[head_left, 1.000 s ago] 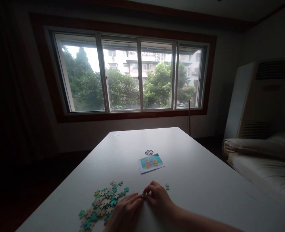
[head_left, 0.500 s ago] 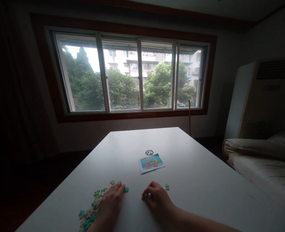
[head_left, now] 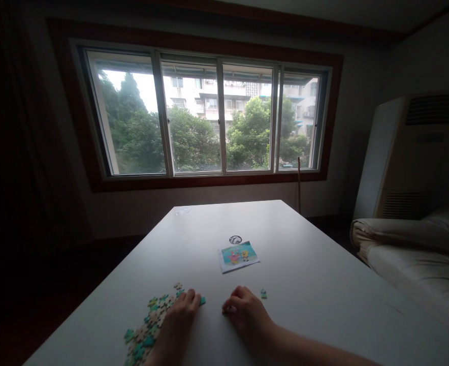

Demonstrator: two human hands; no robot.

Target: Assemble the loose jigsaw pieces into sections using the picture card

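On the white table [head_left: 304, 284], my left hand [head_left: 182, 315] rests at the right edge of a loose heap of jigsaw pieces [head_left: 154, 317]. Its fingers are curled, and a teal jigsaw piece [head_left: 202, 301] shows at their tips. The heap mixes green, teal and plain beige pieces, part of it covered by this hand. My right hand [head_left: 247, 310] pinches a small jigsaw piece [head_left: 224, 309] between thumb and fingers, just above or on the tabletop. Beyond its knuckles lies a single green-teal piece [head_left: 263, 293].
A picture sheet [head_left: 238, 256] with pink and yellow cartoon figures lies ahead of my hands, a dark-rimmed round mark [head_left: 235, 239] behind it. Clear scraps [head_left: 182, 211] lie at the far left corner. A sofa [head_left: 407, 254] stands to the right.
My left hand has curled its fingers and shifted slightly right, the teal piece moving with it. More of the heap shows. My right hand has barely moved, its piece turned a little.
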